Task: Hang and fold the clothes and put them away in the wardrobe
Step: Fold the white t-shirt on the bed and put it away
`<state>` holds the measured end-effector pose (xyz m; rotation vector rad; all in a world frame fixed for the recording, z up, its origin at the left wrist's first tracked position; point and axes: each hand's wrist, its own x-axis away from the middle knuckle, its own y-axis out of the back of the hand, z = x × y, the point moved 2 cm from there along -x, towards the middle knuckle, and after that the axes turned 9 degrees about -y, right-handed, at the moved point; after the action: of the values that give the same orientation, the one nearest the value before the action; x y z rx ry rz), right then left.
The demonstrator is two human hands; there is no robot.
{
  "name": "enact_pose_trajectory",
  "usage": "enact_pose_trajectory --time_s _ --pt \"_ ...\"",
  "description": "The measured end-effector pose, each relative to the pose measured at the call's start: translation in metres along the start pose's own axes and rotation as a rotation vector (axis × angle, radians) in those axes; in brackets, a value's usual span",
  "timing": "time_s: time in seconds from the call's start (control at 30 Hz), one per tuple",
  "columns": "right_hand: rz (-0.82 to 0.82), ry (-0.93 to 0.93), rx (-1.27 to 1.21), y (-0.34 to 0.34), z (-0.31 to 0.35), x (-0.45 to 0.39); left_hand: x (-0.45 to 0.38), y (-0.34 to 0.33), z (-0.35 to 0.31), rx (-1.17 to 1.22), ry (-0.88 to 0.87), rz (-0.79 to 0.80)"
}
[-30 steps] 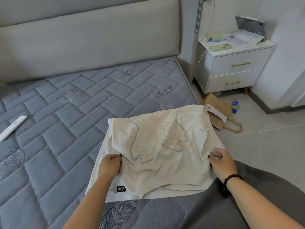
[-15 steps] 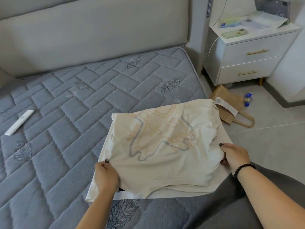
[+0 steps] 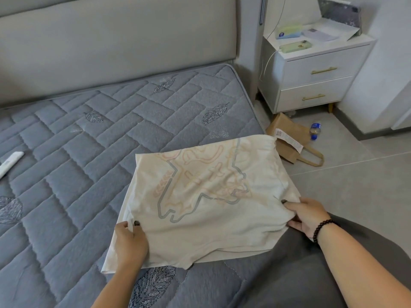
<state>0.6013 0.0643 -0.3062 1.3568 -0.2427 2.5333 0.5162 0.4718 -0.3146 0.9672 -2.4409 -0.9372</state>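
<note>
The cream printed T-shirt lay half-folded at the mattress edge. The left hand pinched its left side and the right hand its right, each grip clamped on cloth, probably to keep the fold taut and square.

Left hand low, fingers curled, thumb on top, pinching cloth edge. Right hand opposite, level with left, knuckles up, fingers curled, gripping other edge. Both forearms extended forward; bead bracelet on right wrist.
</note>
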Motion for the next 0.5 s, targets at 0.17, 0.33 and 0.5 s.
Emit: enact_pose_trajectory --time_s 0.17,0.33,0.5 --pt "0.062 -0.037 -0.077 0.009 -0.004 0.006 -0.01 0.004 0.008 0.134 0.163 -0.084" --pt "0.391 -0.079 0.043 0.003 -0.016 0.02 0.023 -0.004 0.015 0.397 0.25 0.149" --pt "0.102 -0.08 0.222 -0.001 -0.024 0.015 0.049 -0.015 0.022 0.379 0.201 0.211"
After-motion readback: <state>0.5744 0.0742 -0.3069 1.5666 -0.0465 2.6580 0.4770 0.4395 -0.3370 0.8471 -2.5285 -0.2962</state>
